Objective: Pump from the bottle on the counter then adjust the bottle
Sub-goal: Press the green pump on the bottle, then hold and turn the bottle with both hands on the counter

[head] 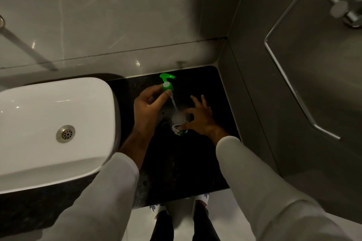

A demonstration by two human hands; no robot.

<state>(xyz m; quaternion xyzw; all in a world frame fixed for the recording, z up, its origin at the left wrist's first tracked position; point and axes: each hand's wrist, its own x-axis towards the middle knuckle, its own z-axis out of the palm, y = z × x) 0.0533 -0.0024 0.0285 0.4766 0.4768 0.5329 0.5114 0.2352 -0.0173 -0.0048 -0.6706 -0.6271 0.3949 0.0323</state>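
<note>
A small bottle [179,126] with a white and green label stands on the black counter [207,88]. My right hand [199,117] grips its neck with thumb and forefinger, the other fingers spread. My left hand [147,104] holds the green pump head [166,82] lifted clear above and behind the bottle. Its pale dip tube [174,103] slants down into the bottle's open mouth.
A white basin [49,127] with a metal drain [65,133] sits on the counter at the left. Grey tiled walls rise behind and to the right, where a chrome rail [290,76] is mounted. My feet show on the pale floor below the counter's edge.
</note>
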